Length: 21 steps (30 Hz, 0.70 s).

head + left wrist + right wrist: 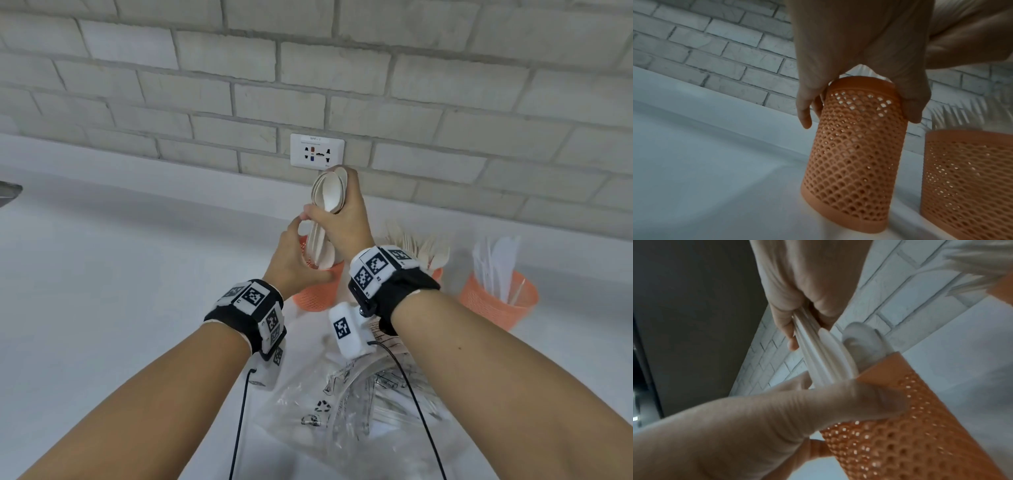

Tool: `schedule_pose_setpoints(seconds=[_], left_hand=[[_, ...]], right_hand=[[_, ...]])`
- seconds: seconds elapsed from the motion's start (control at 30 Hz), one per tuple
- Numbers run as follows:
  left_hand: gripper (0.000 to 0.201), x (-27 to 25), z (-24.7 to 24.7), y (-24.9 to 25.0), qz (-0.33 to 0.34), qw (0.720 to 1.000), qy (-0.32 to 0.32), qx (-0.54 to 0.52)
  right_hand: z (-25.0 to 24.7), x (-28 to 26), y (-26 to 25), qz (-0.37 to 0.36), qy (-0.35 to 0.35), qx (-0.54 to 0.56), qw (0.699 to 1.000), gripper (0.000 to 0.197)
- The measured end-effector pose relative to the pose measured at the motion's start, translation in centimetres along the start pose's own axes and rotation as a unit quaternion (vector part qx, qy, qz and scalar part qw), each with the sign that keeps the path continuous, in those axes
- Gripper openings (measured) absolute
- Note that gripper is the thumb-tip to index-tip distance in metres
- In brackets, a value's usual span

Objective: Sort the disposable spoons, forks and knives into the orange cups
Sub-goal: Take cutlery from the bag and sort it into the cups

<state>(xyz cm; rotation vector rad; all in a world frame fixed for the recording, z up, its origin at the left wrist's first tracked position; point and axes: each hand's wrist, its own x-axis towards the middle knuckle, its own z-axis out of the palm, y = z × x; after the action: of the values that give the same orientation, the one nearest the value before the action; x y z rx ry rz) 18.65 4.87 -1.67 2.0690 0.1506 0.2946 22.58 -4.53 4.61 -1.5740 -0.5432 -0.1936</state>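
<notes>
My right hand (337, 219) grips a bundle of white spoons (330, 193) by the handles, bowls up, over the left orange mesh cup (322, 289). The handle ends (819, 358) reach down to the cup's mouth, where another spoon (861, 340) stands inside. My left hand (293, 262) holds this cup (855, 146) near its rim, with the fingers (914, 105) curled round the wall and the thumb (869, 395) on the rim. The middle cup (966, 178) holds forks (435, 251). White knives (496, 263) stand in the right cup (496, 303).
Crumpled clear plastic bags (359, 401) lie on the white counter (120, 274) under my forearms. The brick wall with a socket plate (317, 150) rises close behind the cups. Black cables hang from both wrist bands.
</notes>
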Motion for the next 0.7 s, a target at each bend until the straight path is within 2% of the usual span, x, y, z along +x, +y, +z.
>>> schedule_pose_setpoints(seconds=[0.1,0.27,0.37,0.4,0.43,0.5,0.53,0.57,0.63,0.7], left_hand=[[0.131,0.0,0.2,-0.4,-0.005,1.000,-0.004,-0.020],[0.125,-0.1,0.2,-0.5,-0.016,1.000,-0.006,-0.019],[0.131,-0.1,0.0,-0.3,-0.021,0.999,-0.008,-0.030],[0.131,-0.1,0.1,-0.3,-0.021,0.999,-0.006,-0.025],[0.130,-0.2,0.1,-0.3,-0.021,1.000,-0.002,-0.021],[0.130,-0.3,0.2,-0.3,-0.022,1.000,-0.005,-0.020],[0.133,-0.4,0.2,-0.2,-0.023,0.999,-0.007,-0.022],[0.136,-0.5,0.2,-0.1,-0.027,0.999,-0.011,-0.028],[0.133,-0.7,0.1,0.1,-0.026,0.999,-0.014,-0.036],[0.126,-0.7,-0.1,0.2,-0.030,0.999,-0.015,-0.021]], right_hand=[[0.5,0.0,0.3,-0.017,-0.021,-0.020,0.999,0.051],[0.1,0.1,0.5,-0.006,-0.054,-0.038,0.998,0.058],[0.0,0.1,0.0,-0.026,-0.055,-0.087,0.994,0.038],[0.0,0.1,0.0,-0.039,-0.076,-0.137,0.987,0.029],[0.0,0.0,0.2,-0.051,-0.110,-0.224,0.967,0.027],[-0.1,-0.4,0.8,-0.043,-0.198,-0.420,0.885,0.033],[-0.2,-0.6,0.9,-0.019,-0.234,-0.472,0.850,0.036],[-0.4,-0.8,0.7,0.008,-0.263,-0.483,0.835,0.039],[-0.7,-0.9,0.1,0.033,-0.295,-0.447,0.844,0.042],[-1.0,-1.2,-0.9,0.012,-0.294,-0.419,0.859,0.042]])
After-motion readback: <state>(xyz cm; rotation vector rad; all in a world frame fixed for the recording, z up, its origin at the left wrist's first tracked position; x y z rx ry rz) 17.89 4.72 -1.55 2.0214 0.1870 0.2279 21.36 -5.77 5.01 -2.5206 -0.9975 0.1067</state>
